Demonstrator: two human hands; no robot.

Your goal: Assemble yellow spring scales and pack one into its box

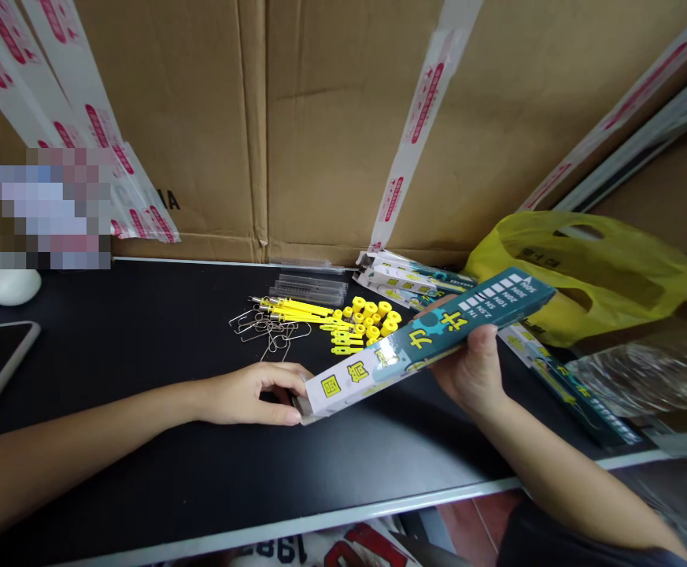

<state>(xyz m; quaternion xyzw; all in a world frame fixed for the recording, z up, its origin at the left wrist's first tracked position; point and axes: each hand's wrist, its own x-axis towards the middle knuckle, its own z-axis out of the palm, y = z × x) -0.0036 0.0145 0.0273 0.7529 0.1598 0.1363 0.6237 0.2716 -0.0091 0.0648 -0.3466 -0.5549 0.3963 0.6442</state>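
Note:
A long printed carton (402, 346), white at one end and dark teal at the other, is tilted above the black table. My right hand (473, 370) grips it round the teal half, thumb on the near edge. At the lower white end, my left hand (266, 394) pinches the end flap between thumb and fingers. Behind the carton lie yellow plastic caps (372, 315), yellow rods (299, 309) with metal ends, bent wire hooks (269, 331) and clear tubes (311, 290).
More printed cartons (405, 276) lie at the back, and another carton (567, 382) is at the right. A yellow plastic bag (603, 268) and a clear bottle-like plastic thing (620, 374) stand there too. A white-edged device (1, 370) lies left. Cardboard (331, 118) walls the table's back.

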